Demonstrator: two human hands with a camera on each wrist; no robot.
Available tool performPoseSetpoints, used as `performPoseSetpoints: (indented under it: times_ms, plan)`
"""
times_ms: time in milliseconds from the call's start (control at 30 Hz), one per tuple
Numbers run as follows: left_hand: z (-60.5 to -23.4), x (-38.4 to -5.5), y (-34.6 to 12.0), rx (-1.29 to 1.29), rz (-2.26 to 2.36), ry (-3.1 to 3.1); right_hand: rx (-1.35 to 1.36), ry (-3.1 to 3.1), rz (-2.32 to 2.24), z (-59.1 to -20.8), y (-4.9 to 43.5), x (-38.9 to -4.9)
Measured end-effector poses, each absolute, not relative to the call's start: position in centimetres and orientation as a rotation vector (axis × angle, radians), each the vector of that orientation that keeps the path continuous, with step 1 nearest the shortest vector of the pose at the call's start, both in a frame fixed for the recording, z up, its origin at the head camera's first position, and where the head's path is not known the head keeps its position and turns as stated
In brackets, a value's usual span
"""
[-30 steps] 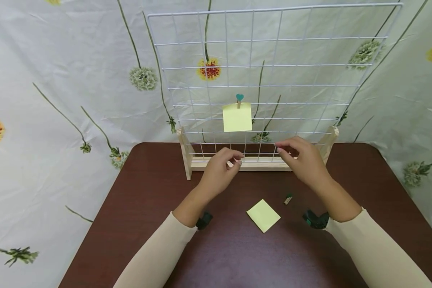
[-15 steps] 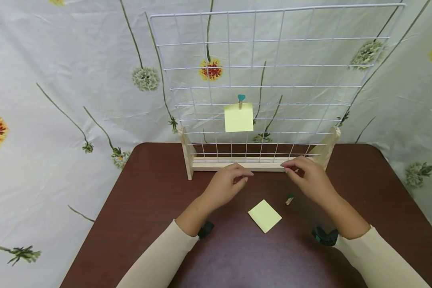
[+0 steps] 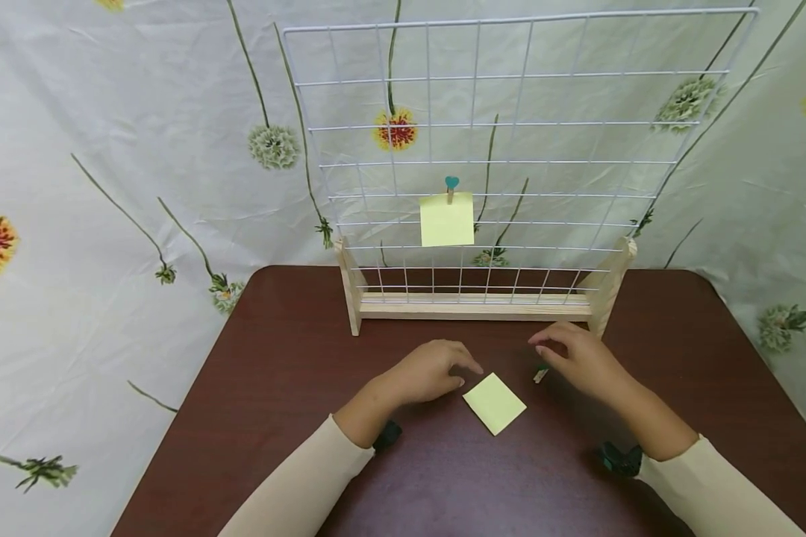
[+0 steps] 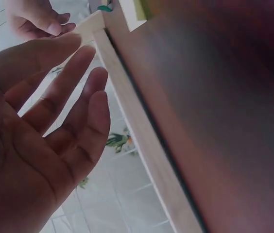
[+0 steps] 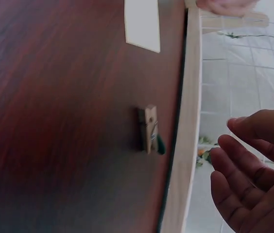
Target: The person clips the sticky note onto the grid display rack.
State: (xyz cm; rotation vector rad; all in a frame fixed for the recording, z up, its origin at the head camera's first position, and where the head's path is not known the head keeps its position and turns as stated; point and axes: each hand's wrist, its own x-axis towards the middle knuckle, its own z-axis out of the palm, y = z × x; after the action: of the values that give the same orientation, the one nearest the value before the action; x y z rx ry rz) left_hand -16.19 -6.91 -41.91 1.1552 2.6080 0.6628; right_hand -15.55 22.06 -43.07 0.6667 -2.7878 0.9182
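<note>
A square yellow sticky note (image 3: pixel 494 404) lies on the dark brown table. Just beyond its left corner hovers my left hand (image 3: pixel 430 371), fingers loosely bent and holding nothing. To the right of the note is a small wooden clothespin (image 5: pixel 149 128) with a green decoration at one end. My right hand (image 3: pixel 580 358) is above and beside this clothespin, thumb and fingers apart with nothing between them. Another yellow note (image 3: pixel 446 221) hangs on the white wire grid (image 3: pixel 544 160), held by a clothespin with a teal heart (image 3: pixel 451 182).
The grid stands upright in a wooden base (image 3: pixel 477 307) at the table's far side. Behind it hangs a white cloth (image 3: pixel 195 89) printed with flowers. The table (image 3: pixel 255 388) extends to both sides of the arms.
Both hands have come down from the grid's lower part toward the table. The left is now by the loose note, the right by the loose clothespin. The hanging note stays in place.
</note>
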Motion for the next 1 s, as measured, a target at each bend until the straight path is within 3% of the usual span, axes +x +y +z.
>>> performPoseSetpoints:
  times_ms: [1000]
  plan:
    - [-45.5, -15.7, -5.8, 1.126, 0.470, 2.545, 0.827, -3.005, 0.904, -46.9, 25.0, -16.3]
